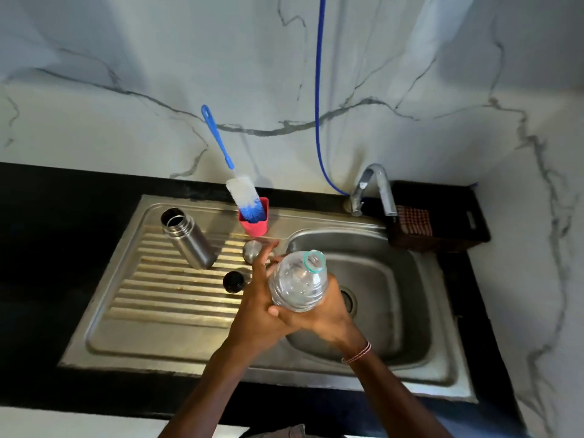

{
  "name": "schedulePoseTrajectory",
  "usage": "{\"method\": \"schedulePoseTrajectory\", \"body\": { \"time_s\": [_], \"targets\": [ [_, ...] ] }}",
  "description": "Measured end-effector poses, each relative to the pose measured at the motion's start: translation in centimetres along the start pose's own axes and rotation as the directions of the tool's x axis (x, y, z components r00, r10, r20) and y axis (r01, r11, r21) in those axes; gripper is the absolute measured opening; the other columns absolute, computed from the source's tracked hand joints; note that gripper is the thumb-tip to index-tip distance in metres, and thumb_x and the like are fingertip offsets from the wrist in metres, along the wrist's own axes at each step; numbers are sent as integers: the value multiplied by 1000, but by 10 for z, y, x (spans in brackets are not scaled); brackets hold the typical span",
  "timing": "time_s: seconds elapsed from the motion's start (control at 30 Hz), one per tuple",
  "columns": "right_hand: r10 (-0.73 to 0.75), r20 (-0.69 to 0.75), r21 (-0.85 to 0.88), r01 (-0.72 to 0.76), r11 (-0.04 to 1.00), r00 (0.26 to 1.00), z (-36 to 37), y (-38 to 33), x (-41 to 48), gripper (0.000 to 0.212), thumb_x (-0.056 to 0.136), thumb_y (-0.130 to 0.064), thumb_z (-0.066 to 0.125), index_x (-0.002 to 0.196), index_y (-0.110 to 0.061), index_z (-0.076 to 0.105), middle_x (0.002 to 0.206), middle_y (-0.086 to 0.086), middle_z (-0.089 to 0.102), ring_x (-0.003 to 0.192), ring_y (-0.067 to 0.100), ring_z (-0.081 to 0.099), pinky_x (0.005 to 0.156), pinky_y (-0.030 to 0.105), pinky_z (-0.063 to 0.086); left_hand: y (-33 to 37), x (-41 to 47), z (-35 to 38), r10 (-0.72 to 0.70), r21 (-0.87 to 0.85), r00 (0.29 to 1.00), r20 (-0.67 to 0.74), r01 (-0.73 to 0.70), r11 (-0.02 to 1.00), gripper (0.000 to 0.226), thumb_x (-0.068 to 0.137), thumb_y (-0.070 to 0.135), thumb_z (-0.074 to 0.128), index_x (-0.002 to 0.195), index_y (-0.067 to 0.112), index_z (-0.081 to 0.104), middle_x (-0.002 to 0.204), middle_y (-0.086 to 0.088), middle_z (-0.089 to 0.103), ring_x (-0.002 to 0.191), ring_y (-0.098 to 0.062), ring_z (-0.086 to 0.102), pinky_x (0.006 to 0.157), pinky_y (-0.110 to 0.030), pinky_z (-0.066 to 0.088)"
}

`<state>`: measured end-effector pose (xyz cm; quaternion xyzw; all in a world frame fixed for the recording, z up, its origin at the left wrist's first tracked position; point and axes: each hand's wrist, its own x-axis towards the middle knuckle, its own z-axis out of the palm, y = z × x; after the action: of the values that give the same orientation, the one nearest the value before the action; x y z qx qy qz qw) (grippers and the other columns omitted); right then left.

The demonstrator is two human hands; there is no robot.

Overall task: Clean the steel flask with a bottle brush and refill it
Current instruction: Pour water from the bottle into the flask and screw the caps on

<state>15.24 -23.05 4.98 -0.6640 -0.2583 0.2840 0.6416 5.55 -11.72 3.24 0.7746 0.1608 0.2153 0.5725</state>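
The open steel flask (pixel 189 241) stands uncapped on the ribbed drainboard (pixel 151 298), left of both hands. A blue-handled bottle brush (pixel 234 184) leans in a red cup (pixel 255 223) behind it. My right hand (pixel 328 317) grips a clear plastic bottle (pixel 298 281) from below, holding it uncapped and upright at the basin's left edge. My left hand (pixel 257 298) lies against the bottle's left side with its fingers stretched out. Its fingertips are beside a round steel lid (pixel 252 250). A small black cap (pixel 234 282) lies on the drainboard next to my left hand.
The sink basin (pixel 388 279) with its drain is under and right of the bottle. A steel tap (pixel 377 188) stands at the back. A dark basket (pixel 442 229) holding a checked cloth sits at the back right. A blue hose (pixel 319 121) hangs down the marble wall.
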Motion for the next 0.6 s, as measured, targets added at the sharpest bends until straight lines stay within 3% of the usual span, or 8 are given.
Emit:
{"method": "schedulePoseTrajectory", "body": {
  "time_s": [0.13,0.2,0.3,0.4,0.43,0.5,0.57,0.6],
  "targets": [
    [-35,-63,-73,30,997,997,-6,-8,-3,67,56,-24,96,114,-8,67,107,-4,76,99,15,73,86,27,56,0,3,6,11,-11,998,67,-10,1000,132,65,11,95,161,27,7,141,25,54,130,-8,58,102,-20,49],
    [-65,-84,-109,56,992,994,-10,-11,-3,67,54,-18,98,114,-10,67,106,-7,76,98,13,73,84,24,55,2,3,8,-5,-48,996,94,10,999,134,63,12,95,162,25,6,143,26,51,134,-11,56,105,-27,49],
    [-108,-97,-144,93,985,989,-13,-13,-2,69,53,-12,98,116,-13,67,108,-4,77,101,17,74,85,27,57,7,1,1,-45,-79,987,154,58,995,143,59,16,100,161,43,3,148,17,53,136,-15,56,106,-36,51],
    [-138,-131,-134,120,984,982,-15,-16,0,74,51,-20,98,117,-16,64,109,-9,75,99,13,73,85,23,55,4,1,-20,-111,-37,981,156,118,992,152,48,38,104,160,46,2,148,15,56,139,-12,52,110,-48,47],
    [-163,-142,-135,144,980,976,-16,-18,0,76,52,-20,99,117,-18,61,110,-12,73,100,11,71,86,21,54,-1,1,-29,-115,-8,986,120,117,993,147,48,43,103,161,43,9,145,14,58,139,-11,52,112,-43,44],
    [-216,-158,-143,194,971,964,-19,-20,2,81,52,-20,99,120,-21,56,113,-15,70,103,10,69,89,19,53,-14,3,-45,-125,38,987,-98,129,991,112,58,45,97,152,38,35,133,10,65,128,-11,59,107,-31,47],
    [-265,-173,-182,234,955,948,-21,-21,2,85,51,-24,100,123,-23,54,116,-17,67,107,12,68,91,19,52,-31,7,-61,-112,61,904,-413,150,987,75,74,41,90,136,31,50,123,4,66,116,-14,64,100,-32,52],
    [-284,-182,-204,247,947,941,-22,-20,1,86,51,-25,100,123,-22,54,116,-19,67,107,10,68,91,18,52,-41,11,-71,-102,63,835,-541,161,985,67,78,35,89,133,26,51,122,1,64,114,-18,63,98,-34,53]
  ]
}}
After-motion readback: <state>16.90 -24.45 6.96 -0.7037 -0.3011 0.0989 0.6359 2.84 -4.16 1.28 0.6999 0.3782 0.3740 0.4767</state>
